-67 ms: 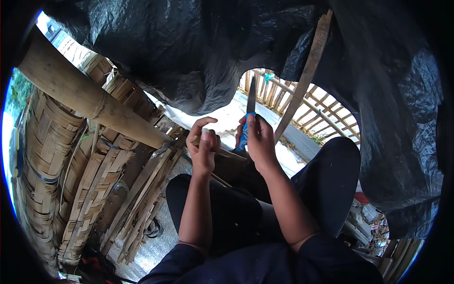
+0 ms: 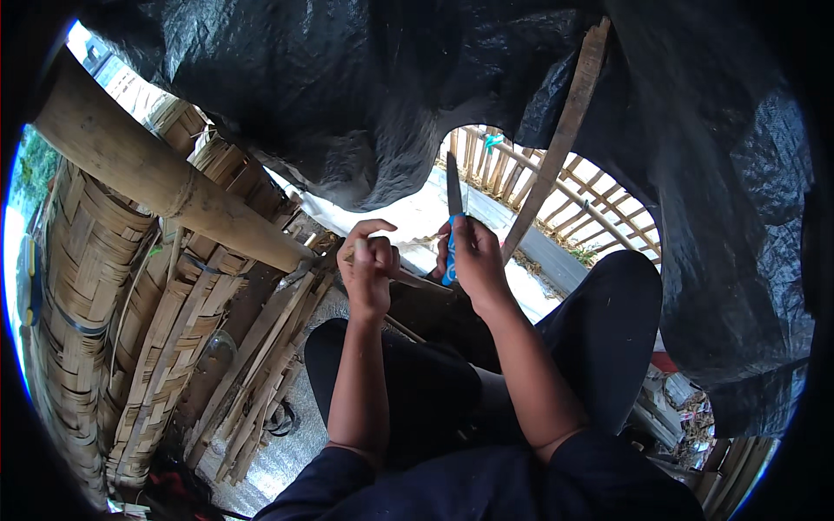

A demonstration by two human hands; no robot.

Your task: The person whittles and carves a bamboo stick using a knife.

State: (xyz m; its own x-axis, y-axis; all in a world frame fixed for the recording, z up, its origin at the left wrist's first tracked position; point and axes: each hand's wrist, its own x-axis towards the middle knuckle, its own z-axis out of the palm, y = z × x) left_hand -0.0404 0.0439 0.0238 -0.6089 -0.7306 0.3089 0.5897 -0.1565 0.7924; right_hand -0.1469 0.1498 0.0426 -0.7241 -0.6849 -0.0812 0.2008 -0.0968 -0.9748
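A knife with a blue handle point(image 2: 451, 271) is gripped in my right hand point(image 2: 476, 253). Its dark narrow blade point(image 2: 454, 184) points up and away from me, touching nothing. My left hand point(image 2: 369, 265) is closed beside it, the index finger raised and bent. From that fist a tan strip of bamboo point(image 2: 424, 281) appears to run toward my right hand, passing above my lap. My left fingers and palm hide most of the strip's grip end.
A thick bamboo pole point(image 2: 182, 195) slants in from the left over woven bamboo panels point(image 2: 91, 295). Split bamboo strips point(image 2: 252, 386) lie beside my left leg. Black plastic sheeting point(image 2: 347, 95) hangs ahead, near a leaning wooden slat point(image 2: 560, 135) and a bamboo fence point(image 2: 578, 200).
The knife has dropped slightly toward me, its tip tilting a little left. My left hand has turned slightly, with the raised finger shifting left.
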